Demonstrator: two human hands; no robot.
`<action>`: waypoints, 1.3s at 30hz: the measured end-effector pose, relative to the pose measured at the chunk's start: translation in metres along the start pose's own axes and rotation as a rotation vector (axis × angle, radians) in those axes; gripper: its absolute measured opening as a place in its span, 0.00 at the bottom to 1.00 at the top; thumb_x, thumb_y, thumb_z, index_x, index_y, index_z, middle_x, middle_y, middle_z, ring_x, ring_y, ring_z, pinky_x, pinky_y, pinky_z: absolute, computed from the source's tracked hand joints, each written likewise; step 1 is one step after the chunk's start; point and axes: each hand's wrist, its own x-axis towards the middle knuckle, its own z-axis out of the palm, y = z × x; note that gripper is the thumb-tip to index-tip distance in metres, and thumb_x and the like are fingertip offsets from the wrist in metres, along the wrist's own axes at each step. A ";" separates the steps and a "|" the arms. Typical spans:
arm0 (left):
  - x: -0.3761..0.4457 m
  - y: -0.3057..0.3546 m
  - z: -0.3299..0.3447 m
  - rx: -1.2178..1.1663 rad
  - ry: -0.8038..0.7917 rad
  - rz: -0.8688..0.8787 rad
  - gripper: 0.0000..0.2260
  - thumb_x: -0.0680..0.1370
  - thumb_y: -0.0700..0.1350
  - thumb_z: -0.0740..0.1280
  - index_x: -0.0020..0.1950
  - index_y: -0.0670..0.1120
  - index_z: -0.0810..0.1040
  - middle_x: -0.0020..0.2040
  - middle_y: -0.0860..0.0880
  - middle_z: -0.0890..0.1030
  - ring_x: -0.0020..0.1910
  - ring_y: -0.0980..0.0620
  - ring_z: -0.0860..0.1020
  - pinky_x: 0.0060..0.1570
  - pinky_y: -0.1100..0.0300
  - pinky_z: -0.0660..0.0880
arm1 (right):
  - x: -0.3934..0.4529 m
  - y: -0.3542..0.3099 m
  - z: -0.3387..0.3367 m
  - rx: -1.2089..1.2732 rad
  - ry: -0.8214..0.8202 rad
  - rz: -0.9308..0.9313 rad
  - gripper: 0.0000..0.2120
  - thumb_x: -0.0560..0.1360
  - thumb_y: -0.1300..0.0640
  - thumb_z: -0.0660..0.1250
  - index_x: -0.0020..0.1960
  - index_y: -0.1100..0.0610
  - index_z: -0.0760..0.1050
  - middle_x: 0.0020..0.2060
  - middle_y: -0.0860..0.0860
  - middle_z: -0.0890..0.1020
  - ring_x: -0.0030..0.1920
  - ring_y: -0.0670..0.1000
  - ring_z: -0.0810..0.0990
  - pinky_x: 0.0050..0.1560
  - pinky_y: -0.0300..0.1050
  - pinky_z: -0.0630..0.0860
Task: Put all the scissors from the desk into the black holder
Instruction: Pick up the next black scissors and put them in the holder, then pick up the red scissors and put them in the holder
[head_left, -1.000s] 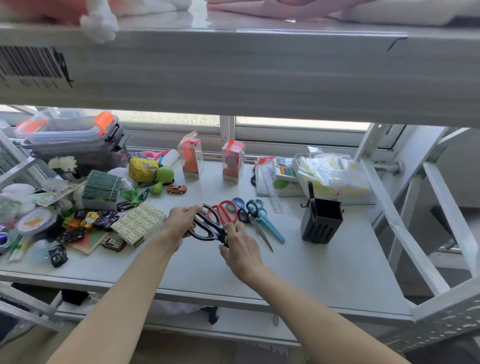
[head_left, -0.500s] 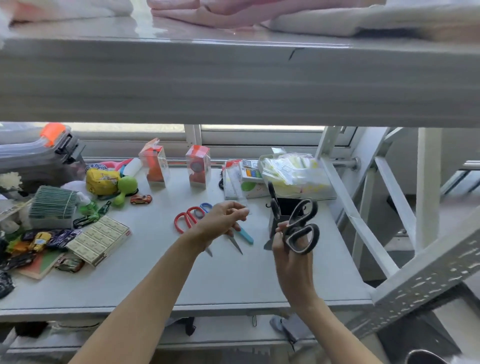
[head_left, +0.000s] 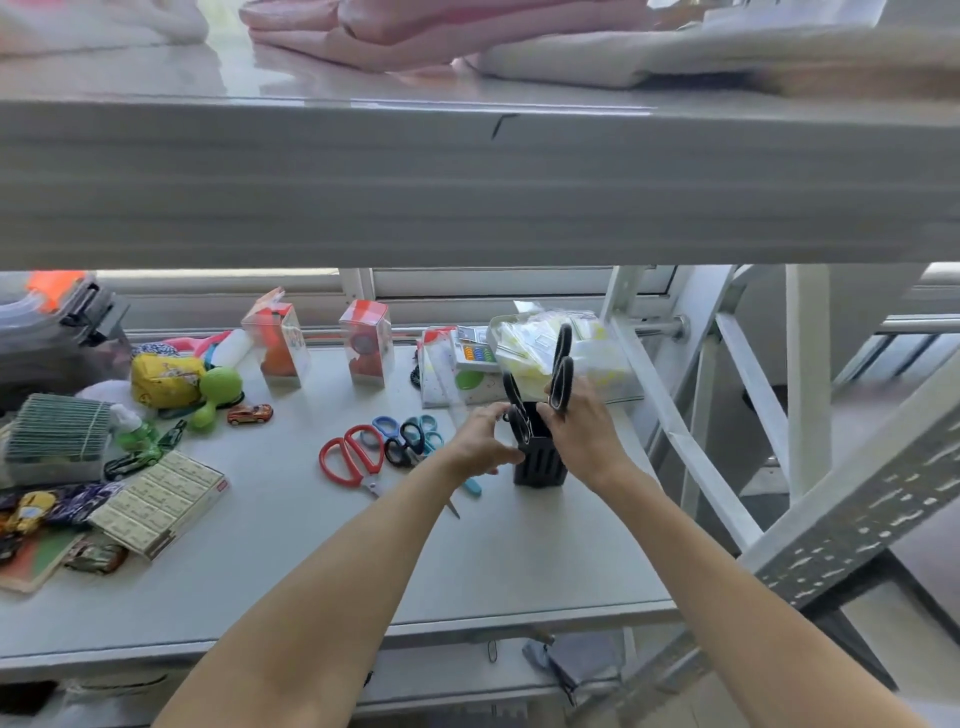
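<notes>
The black slotted holder (head_left: 540, 465) stands on the grey desk (head_left: 519, 561) right of centre. My right hand (head_left: 584, 431) grips the black scissors (head_left: 562, 371) upright, handles up, blades pointing down into the holder. My left hand (head_left: 480, 441) rests against the holder's left side, fingers curled around it. On the desk left of the holder lie red scissors (head_left: 350, 457), black-handled scissors (head_left: 408, 441) and blue and teal scissors (head_left: 428, 428), partly hidden by my left arm.
Two clear boxes with orange contents (head_left: 366, 343) and a plastic tub of packets (head_left: 602, 358) stand at the back. Toys, a staple box (head_left: 161, 501) and small cars crowd the left. A shelf (head_left: 467, 182) hangs overhead; a metal frame (head_left: 675, 431) rises at right.
My right hand has carried the black scissors from in front of me to the holder and turned them blades-down. My left hand has moved right from the scissors pile onto the holder.
</notes>
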 end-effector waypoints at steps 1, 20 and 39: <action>0.001 -0.001 0.001 -0.002 0.007 0.007 0.34 0.75 0.36 0.71 0.79 0.47 0.62 0.76 0.45 0.65 0.59 0.45 0.76 0.53 0.49 0.82 | 0.002 0.001 0.003 -0.049 -0.051 0.011 0.11 0.79 0.61 0.64 0.59 0.65 0.72 0.56 0.62 0.74 0.58 0.61 0.73 0.52 0.44 0.67; 0.011 -0.015 0.007 -0.004 0.047 0.105 0.29 0.74 0.38 0.72 0.73 0.46 0.69 0.66 0.44 0.76 0.52 0.46 0.77 0.46 0.52 0.80 | -0.002 0.004 0.008 -0.113 -0.052 0.034 0.18 0.73 0.69 0.59 0.61 0.62 0.75 0.56 0.58 0.77 0.56 0.59 0.77 0.56 0.50 0.75; -0.015 -0.141 -0.109 0.303 0.487 -0.456 0.23 0.81 0.45 0.58 0.76 0.45 0.66 0.74 0.42 0.71 0.73 0.39 0.66 0.70 0.52 0.66 | -0.055 -0.085 0.159 -0.014 -0.431 -0.112 0.20 0.79 0.60 0.59 0.71 0.58 0.66 0.65 0.56 0.71 0.63 0.59 0.74 0.62 0.52 0.71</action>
